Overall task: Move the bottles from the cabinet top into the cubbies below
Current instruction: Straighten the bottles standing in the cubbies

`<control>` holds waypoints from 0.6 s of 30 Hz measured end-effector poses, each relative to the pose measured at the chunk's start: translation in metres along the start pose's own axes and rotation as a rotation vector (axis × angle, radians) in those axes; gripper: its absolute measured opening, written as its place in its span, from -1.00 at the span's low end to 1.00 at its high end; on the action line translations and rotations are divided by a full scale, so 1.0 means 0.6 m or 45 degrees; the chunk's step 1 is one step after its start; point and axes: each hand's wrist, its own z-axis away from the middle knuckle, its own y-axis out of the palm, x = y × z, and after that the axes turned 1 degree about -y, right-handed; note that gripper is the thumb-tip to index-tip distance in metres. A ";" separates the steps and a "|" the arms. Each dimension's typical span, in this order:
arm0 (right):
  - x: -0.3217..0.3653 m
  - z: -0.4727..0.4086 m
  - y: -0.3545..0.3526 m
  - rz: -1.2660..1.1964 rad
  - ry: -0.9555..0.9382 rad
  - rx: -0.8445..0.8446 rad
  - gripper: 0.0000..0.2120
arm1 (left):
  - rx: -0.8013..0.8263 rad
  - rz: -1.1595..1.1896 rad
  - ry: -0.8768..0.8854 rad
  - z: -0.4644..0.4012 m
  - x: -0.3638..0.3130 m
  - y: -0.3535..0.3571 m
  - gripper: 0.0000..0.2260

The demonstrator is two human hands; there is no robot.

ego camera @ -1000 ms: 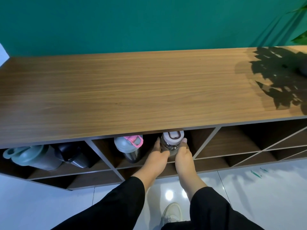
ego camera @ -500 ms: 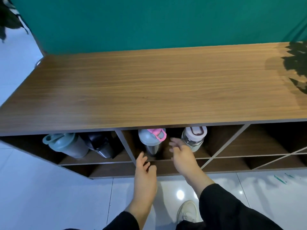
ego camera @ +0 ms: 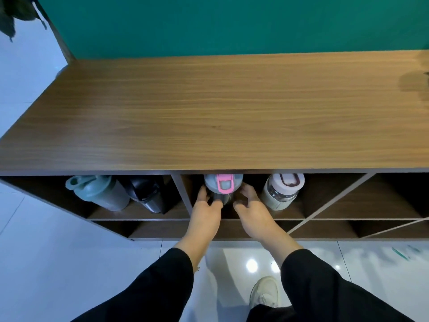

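Observation:
The wooden cabinet top [ego camera: 220, 112] carries no bottles. In the middle cubby stands a grey bottle with a pink latch [ego camera: 223, 183]. My left hand [ego camera: 205, 212] holds its left side and my right hand [ego camera: 253, 212] cups its right side, so the steel body is mostly hidden. A clear bottle with a white lid [ego camera: 282, 191] stands free in the same cubby, just right of my right hand. The left cubby holds a teal shaker bottle [ego camera: 97, 191] and a black bottle [ego camera: 148, 194], both leaning.
A slanted divider [ego camera: 336, 203] bounds the middle cubby on the right, with dark open cubbies past it and a lower row beneath. A green wall rises behind the cabinet. White glossy floor tiles and my shoe [ego camera: 264, 291] lie below.
Both hands left the white-lidded bottle, which now stands alone, and moved left onto the pink-latched bottle. The view shifted left along the cabinet.

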 end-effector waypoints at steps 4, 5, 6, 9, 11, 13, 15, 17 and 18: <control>-0.003 -0.001 -0.001 0.026 -0.015 -0.015 -0.49 | 0.014 0.003 0.007 -0.005 -0.004 0.003 -0.43; -0.005 -0.003 0.000 0.040 -0.023 -0.024 -0.49 | 0.017 -0.002 0.008 -0.006 -0.004 0.004 -0.43; -0.007 -0.006 0.002 0.041 -0.029 -0.026 -0.49 | 0.020 -0.010 0.011 -0.008 -0.002 0.004 -0.43; -0.015 -0.012 0.009 0.032 -0.011 -0.035 -0.47 | 0.016 -0.015 0.010 -0.009 0.004 0.003 -0.41; -0.023 -0.017 0.012 0.003 0.006 -0.046 -0.39 | 0.016 0.004 0.001 -0.004 0.008 0.003 -0.36; -0.031 -0.021 0.014 0.015 0.038 -0.023 -0.34 | 0.034 0.024 -0.008 0.000 0.015 0.004 -0.32; -0.037 -0.024 0.016 0.029 0.056 0.014 -0.33 | 0.074 0.006 -0.007 0.001 0.023 0.007 -0.33; -0.040 -0.026 0.015 0.043 0.063 0.027 -0.32 | 0.091 -0.006 -0.005 0.001 0.026 0.007 -0.33; -0.041 -0.027 0.014 0.049 0.048 0.023 -0.32 | 0.091 0.006 -0.012 0.000 0.025 0.007 -0.34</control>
